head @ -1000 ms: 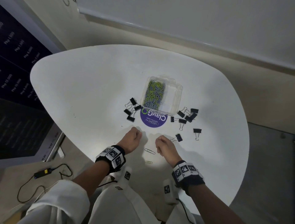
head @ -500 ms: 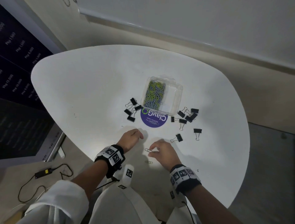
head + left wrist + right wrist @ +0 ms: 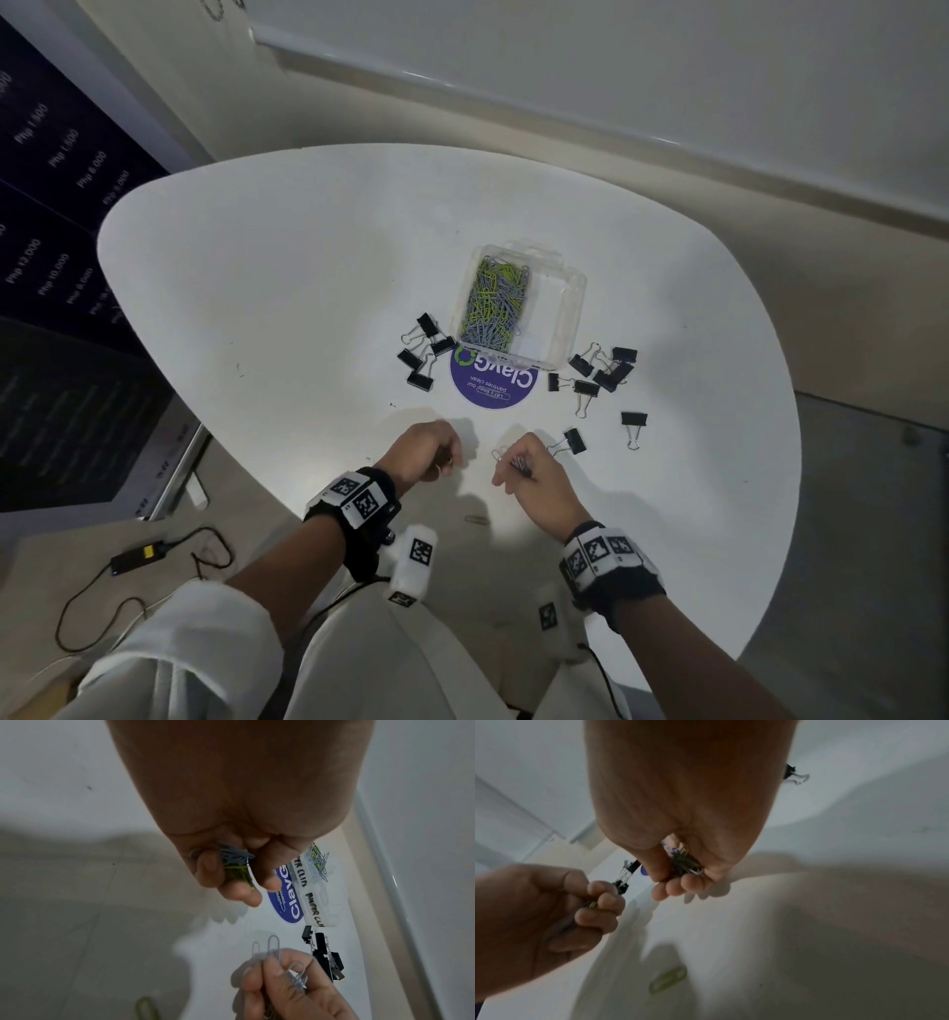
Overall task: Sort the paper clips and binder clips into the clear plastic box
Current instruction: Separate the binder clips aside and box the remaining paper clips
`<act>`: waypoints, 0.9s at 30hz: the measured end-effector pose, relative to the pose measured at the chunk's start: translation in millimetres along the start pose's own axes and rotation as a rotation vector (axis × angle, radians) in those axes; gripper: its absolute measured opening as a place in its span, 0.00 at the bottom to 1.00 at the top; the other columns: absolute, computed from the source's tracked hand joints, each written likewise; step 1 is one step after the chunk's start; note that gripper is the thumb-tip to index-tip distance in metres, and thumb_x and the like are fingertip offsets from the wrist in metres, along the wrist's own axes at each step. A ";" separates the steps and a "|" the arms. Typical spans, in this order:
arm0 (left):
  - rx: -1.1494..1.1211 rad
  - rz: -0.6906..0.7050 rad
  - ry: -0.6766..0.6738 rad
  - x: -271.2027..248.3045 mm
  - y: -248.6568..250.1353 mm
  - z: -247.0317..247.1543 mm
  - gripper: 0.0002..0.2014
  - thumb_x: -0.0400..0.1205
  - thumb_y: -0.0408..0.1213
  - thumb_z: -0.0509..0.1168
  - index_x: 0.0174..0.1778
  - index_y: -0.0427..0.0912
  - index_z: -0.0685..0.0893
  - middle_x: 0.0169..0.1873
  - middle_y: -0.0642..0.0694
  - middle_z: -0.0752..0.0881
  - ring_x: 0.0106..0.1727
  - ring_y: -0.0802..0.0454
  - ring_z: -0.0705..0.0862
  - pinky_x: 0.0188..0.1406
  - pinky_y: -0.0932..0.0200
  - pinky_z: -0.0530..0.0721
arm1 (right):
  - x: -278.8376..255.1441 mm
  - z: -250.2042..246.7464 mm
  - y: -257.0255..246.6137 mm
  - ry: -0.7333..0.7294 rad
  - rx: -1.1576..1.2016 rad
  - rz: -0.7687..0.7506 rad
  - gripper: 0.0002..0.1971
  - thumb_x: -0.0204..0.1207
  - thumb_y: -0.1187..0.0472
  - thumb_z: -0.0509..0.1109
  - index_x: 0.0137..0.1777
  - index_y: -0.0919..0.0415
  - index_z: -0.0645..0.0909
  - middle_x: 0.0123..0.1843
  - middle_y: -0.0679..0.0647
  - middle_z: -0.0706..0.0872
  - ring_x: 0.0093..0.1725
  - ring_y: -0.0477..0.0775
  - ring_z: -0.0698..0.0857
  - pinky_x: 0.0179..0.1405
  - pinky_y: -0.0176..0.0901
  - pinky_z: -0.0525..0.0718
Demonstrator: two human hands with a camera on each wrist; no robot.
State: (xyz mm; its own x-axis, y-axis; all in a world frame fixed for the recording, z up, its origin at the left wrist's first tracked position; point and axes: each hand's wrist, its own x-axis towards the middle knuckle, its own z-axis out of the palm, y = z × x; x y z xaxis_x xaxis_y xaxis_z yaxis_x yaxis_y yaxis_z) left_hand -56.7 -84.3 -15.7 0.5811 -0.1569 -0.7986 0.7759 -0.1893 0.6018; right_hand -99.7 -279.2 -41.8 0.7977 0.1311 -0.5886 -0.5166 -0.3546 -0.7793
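The clear plastic box [image 3: 574,308] sits mid-table, with grey and yellow-green paper clips [image 3: 495,303] in its left compartment and nothing showing in the right one. Black binder clips lie in a group to its left [image 3: 421,354] and another to its right [image 3: 601,370], with two singles [image 3: 572,441] [image 3: 634,419] nearer me. My left hand [image 3: 447,457] grips a bunch of paper clips [image 3: 231,866] just above the table. My right hand [image 3: 513,462] beside it pinches several grey paper clips [image 3: 295,977]. One yellow-green paper clip [image 3: 476,519] lies loose near the front edge.
A round purple sticker [image 3: 493,383] lies on the white table [image 3: 287,288] under the box's near end. The table's front edge runs just under my wrists. A cable and adapter [image 3: 136,555] lie on the floor at the left.
My right hand reached left to the grey paper clip lying between the hands and lifted it; that clip is gone from the table. My left hand loosened briefly, then curled again.
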 end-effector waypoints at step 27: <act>0.370 0.201 0.288 6.2 -0.5 -10.0 0.23 0.86 0.52 0.56 0.35 0.36 0.79 0.27 0.50 0.78 0.31 0.52 0.75 0.35 0.58 0.72 | -7.7 16.8 13.6 -0.216 -0.661 -0.312 0.05 0.79 0.53 0.69 0.44 0.54 0.82 0.45 0.47 0.80 0.49 0.50 0.79 0.50 0.47 0.80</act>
State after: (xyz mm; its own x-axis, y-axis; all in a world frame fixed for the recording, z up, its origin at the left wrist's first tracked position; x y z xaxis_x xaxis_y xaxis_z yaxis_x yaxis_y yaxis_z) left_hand -51.0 -75.5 -21.1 0.7946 0.0383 -0.6059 0.5330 -0.5220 0.6659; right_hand -118.1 -269.5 -51.5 0.7625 0.4704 -0.4441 0.0708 -0.7430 -0.6655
